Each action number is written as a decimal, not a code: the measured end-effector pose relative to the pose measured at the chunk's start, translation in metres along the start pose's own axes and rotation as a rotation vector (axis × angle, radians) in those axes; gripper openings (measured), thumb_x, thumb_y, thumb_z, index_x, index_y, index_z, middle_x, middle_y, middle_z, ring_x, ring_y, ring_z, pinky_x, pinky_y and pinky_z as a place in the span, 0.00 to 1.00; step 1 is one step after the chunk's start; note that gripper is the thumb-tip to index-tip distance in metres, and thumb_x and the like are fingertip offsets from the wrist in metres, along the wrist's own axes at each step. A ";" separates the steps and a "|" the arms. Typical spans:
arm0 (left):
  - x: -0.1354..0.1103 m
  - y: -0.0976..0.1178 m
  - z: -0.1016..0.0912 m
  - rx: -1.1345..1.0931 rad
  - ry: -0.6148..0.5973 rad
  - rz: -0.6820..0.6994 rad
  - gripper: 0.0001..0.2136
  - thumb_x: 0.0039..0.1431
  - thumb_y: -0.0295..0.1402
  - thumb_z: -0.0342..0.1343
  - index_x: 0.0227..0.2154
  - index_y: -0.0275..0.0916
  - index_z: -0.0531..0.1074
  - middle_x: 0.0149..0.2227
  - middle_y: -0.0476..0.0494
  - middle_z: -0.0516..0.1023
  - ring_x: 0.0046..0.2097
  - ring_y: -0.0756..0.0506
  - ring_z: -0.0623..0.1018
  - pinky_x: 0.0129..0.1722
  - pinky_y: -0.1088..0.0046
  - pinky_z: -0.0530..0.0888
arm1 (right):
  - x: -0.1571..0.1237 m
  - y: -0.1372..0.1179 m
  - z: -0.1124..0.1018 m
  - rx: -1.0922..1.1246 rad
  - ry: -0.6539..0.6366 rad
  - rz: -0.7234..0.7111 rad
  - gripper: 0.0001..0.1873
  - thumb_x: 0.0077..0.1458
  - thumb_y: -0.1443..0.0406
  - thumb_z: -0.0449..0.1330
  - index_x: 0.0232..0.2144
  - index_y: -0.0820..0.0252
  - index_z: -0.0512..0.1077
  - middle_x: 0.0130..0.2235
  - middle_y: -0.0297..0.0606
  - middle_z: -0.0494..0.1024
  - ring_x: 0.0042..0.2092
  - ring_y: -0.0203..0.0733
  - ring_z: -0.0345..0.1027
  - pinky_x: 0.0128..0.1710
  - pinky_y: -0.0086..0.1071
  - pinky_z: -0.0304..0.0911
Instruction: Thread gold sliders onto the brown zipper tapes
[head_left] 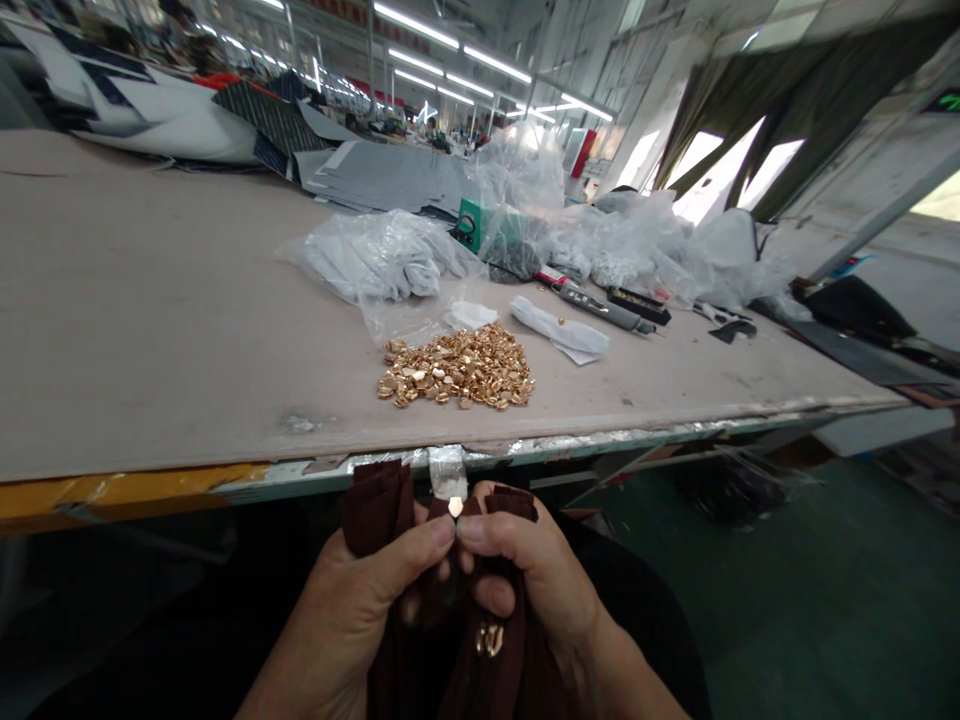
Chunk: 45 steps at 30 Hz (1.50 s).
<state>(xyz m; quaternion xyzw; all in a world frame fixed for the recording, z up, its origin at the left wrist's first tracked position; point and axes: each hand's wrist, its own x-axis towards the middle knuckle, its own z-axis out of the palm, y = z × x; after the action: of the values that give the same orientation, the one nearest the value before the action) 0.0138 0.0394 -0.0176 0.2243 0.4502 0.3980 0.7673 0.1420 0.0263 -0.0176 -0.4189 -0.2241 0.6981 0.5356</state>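
My left hand (360,590) is closed on a folded bundle of dark brown zipper tape (376,505), with the thumb pressed toward the middle. My right hand (532,570) pinches the other side of the tape, its thumb tip touching or almost touching the left one. Between the two thumbs a small gold zipper slider (455,506) shows at the tape; its lower part is hidden by the thumbs. Further down, below the right fingers, more gold sliders (490,639) sit on the hanging tape. Just beyond the hands, on the table, lies a heap of small gold pieces (457,370) like sliders.
The table edge (315,466) runs just beyond my hands, with clear tape (448,470) hanging from it. Behind the heap are plastic bags (390,260), a white wrapped strip (559,328), a grey pen-shaped tool (607,308), a black tray (639,304) and a green box (470,225).
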 end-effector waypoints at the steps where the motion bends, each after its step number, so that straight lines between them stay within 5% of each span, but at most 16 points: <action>1: 0.000 0.000 -0.001 0.026 -0.001 0.018 0.09 0.43 0.35 0.69 0.21 0.37 0.74 0.19 0.52 0.73 0.21 0.52 0.70 0.21 0.79 0.68 | 0.000 0.000 0.000 0.005 0.001 -0.009 0.13 0.39 0.65 0.66 0.18 0.62 0.64 0.19 0.32 0.71 0.16 0.29 0.59 0.13 0.20 0.49; 22: 0.007 0.005 -0.005 0.216 -0.047 0.159 0.12 0.45 0.40 0.68 0.20 0.37 0.74 0.18 0.51 0.75 0.22 0.50 0.71 0.22 0.76 0.69 | -0.003 0.002 -0.003 -0.136 0.002 -0.162 0.17 0.47 0.60 0.69 0.23 0.62 0.65 0.21 0.31 0.74 0.14 0.24 0.55 0.13 0.18 0.50; 28: 0.001 0.003 -0.001 0.059 -0.047 0.094 0.12 0.42 0.37 0.71 0.18 0.37 0.74 0.14 0.54 0.71 0.18 0.53 0.68 0.18 0.81 0.66 | -0.004 0.003 -0.009 -0.236 0.016 -0.157 0.18 0.49 0.57 0.69 0.23 0.61 0.66 0.13 0.24 0.65 0.13 0.25 0.52 0.14 0.18 0.48; 34: 0.007 0.000 -0.005 0.148 -0.039 0.151 0.13 0.44 0.41 0.69 0.20 0.38 0.73 0.16 0.54 0.70 0.20 0.52 0.67 0.20 0.78 0.67 | -0.002 0.000 -0.008 -0.253 0.015 -0.163 0.17 0.49 0.58 0.69 0.23 0.61 0.66 0.13 0.24 0.65 0.14 0.25 0.52 0.14 0.19 0.48; 45: 0.002 -0.001 -0.002 0.321 -0.004 0.225 0.18 0.52 0.48 0.61 0.20 0.38 0.73 0.15 0.53 0.65 0.20 0.52 0.63 0.20 0.77 0.61 | 0.003 -0.030 0.002 -0.658 0.031 -0.241 0.13 0.51 0.60 0.64 0.22 0.61 0.67 0.16 0.27 0.68 0.17 0.29 0.55 0.16 0.23 0.51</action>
<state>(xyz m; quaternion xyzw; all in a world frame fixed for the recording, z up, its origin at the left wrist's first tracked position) 0.0124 0.0402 -0.0201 0.3938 0.4782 0.4039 0.6731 0.1570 0.0394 0.0048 -0.5499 -0.4768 0.5139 0.4540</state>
